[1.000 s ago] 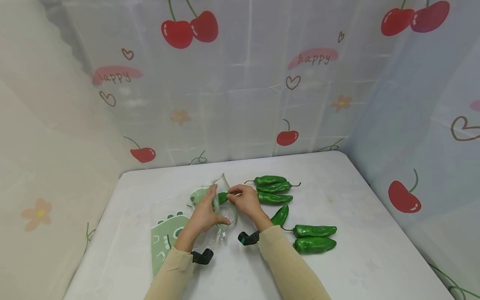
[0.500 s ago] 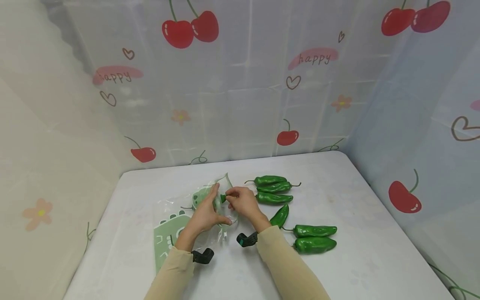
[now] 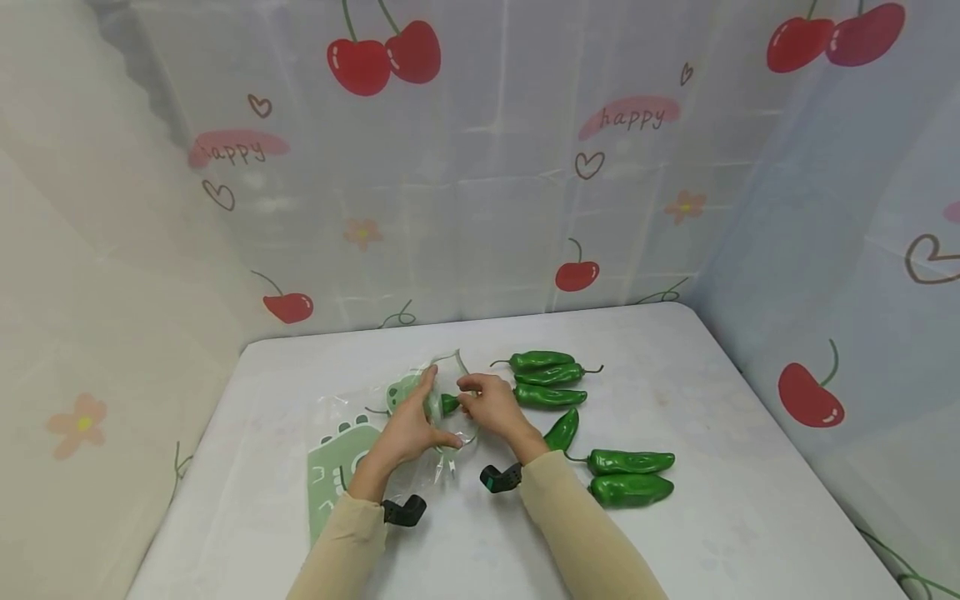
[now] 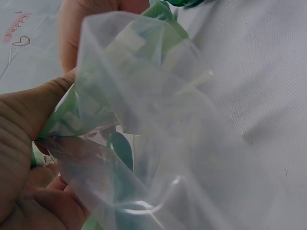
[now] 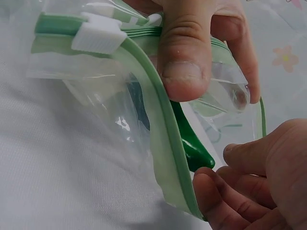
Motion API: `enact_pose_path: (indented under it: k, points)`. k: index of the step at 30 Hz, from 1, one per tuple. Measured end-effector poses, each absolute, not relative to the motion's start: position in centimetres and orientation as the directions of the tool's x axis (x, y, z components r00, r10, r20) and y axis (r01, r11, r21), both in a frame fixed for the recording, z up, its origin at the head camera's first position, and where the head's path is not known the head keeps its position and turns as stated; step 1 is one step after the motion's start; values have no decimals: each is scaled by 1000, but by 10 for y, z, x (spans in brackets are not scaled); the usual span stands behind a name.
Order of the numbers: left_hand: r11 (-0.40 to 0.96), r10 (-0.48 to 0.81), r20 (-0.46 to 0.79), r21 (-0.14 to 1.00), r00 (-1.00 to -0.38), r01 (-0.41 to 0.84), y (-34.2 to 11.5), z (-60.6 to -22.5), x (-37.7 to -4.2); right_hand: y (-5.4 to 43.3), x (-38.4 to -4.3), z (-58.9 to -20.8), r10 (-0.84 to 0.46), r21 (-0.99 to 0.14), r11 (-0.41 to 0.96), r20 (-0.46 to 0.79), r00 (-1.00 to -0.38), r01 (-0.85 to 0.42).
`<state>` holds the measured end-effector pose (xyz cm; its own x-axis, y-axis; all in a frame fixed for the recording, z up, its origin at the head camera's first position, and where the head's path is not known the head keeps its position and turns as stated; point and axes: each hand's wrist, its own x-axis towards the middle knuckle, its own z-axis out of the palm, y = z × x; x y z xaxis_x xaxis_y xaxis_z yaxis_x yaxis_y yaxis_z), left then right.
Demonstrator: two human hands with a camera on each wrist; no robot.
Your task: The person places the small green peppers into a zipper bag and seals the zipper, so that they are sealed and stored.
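1 bag (image 3: 401,392) shifted right at 2 hands (image 3: 410,425) (image 3: 495,407), beside 6 loose peppers (image 3: 630,491)

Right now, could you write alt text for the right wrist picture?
The left hand holds a clear zip bag open; a green pepper shows at its mouth, the tip beside the right hand.

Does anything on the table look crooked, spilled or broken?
One green pepper looks crooked: it lies slanted, partly hidden by the right sleeve, while the other loose peppers lie sideways. The plastic bag is crinkled, but the left hand holds it, so that seems normal. I see nothing spilled or broken.
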<state>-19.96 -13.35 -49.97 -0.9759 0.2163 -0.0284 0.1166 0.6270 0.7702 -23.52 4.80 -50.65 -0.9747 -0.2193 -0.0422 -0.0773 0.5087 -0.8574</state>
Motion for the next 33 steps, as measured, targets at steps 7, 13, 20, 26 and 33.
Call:
enact_pose_path:
  k: [7, 13, 20, 26, 33]
  points:
    - [626, 230, -33, 770, -973, 122, -134, -499, -200, 55, -234, -505, -258, -853, 510, -33, -966, -107]
    - [625, 246, -37, 770, -968, 129, -135, -500, -202, 64, -233, -498, -292, -849, 511, -22, -956, -136]
    - [631, 271, -27, 760, -962, 156, -136, -499, -202, 80, -230, -493, -335, -837, 514, 8, -942, -189]
    - [621, 283, -3, 763, -959, 181, -136, -500, -203, 96, -228, -490, -346, -816, 535, 25, -938, -220]
    - [611, 279, -7, 773, -960, 172, -137, -501, -204, 118, -226, -487, -354, -775, 586, 18, -935, -237]
